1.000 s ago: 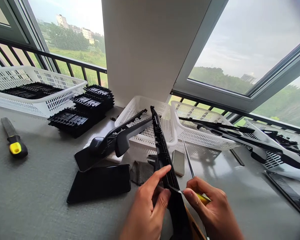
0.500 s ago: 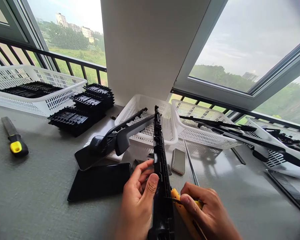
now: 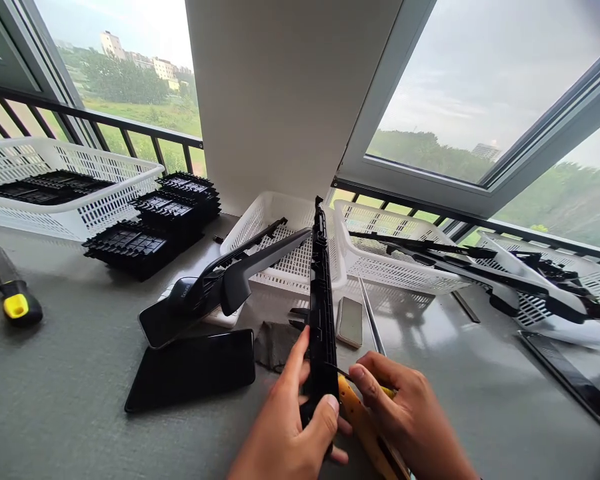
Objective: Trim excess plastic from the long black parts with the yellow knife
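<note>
My left hand [image 3: 300, 427] is closed around the lower part of a long black plastic trim strip [image 3: 321, 293], with the thumb across its near side. The strip stands up lengthwise in front of me, slightly tilted. My right hand [image 3: 405, 407] pinches a thin tool with a dark, narrow tip [image 3: 339, 371] and a yellow handle that mostly hides in the fingers. The tip meets the strip's right edge. Below the right hand lies an orange-yellow tool [image 3: 363, 433], partly covered. A dark grey cloth [image 3: 273, 347] lies left of the strip.
White baskets [image 3: 275, 277] line the back, several holding black parts. Black grid parts [image 3: 145, 233] are stacked at the left, near a file with a black-and-yellow handle [image 3: 17, 307]. A black tablet [image 3: 193, 370], a small grey block [image 3: 350, 323] and a metal rod [image 3: 373, 317] surround my hands.
My left hand has slid lower on the strip and now wraps around it. The tool's tip has moved up the picture along the edge. The view has shifted slightly right.
</note>
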{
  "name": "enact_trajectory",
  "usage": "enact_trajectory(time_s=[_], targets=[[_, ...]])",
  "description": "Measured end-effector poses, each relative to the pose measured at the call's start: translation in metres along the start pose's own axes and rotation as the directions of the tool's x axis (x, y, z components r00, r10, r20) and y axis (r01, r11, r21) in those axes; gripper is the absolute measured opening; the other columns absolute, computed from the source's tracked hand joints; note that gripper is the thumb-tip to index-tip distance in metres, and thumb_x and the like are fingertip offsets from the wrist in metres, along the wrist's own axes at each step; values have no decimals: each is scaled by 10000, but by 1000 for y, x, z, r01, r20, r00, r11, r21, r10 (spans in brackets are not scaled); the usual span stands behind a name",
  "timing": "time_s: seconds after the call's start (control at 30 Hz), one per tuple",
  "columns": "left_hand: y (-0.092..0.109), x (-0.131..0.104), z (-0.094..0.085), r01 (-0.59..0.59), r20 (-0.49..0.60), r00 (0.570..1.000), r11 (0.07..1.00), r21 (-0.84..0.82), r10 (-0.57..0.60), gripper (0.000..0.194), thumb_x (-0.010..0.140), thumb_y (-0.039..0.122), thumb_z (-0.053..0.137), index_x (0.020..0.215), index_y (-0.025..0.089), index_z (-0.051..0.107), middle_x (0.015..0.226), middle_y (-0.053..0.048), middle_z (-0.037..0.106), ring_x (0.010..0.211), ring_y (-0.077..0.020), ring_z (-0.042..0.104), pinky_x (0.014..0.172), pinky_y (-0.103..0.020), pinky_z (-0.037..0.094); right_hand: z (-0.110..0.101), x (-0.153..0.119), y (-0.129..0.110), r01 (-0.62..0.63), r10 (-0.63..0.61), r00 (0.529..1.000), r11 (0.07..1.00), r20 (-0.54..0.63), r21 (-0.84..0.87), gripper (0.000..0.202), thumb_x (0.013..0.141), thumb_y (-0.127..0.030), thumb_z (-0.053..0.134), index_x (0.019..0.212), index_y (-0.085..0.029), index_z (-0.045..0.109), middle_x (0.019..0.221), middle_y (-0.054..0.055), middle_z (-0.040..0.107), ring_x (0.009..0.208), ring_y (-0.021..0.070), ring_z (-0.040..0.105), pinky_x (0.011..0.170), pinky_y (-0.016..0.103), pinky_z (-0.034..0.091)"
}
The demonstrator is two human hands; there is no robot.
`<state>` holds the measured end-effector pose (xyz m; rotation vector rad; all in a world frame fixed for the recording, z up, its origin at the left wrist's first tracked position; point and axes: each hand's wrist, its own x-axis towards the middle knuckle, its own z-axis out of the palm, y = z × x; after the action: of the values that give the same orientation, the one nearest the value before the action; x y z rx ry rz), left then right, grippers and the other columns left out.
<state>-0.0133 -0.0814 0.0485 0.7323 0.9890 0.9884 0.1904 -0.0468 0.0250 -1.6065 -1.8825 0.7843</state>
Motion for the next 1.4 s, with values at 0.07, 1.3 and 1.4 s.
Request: enact_trajectory(time_s=[0.07,1.3,1.4], targets=[[2,2,-2,-7,-9,1000,1000,1,7,950,933,349,781,1749,294,297,1436,-179,669,742,-155,764,574,-239,665,-2,0,-1,-12,12,1000,1000,-5,-7,691,1055,-757,492,669,-197,613,602,-9,602,580,139,555,584,238,381],[7,5,17,-387,-420,805,908,164,419,691,898,412,861,1552,332,654,1239,-81,819,846,-212,765,773,-282,631,-4,-7,-17,160,-158,984,987,-76,20,599,1067,-666,576,694,-198,606,585,-29,585,515,107,538,543,207,410],[6,5,20,-409,-467,770,898,163,435,676,902,439,860,1539,326,663,1247,-87,814,922,-233,772,810,-288,629,-3,-8,-16,173,-170,983,985,-67,31,587,1065,-656,580,699,-199,620,582,-25,593,509,109,541,541,207,418]])
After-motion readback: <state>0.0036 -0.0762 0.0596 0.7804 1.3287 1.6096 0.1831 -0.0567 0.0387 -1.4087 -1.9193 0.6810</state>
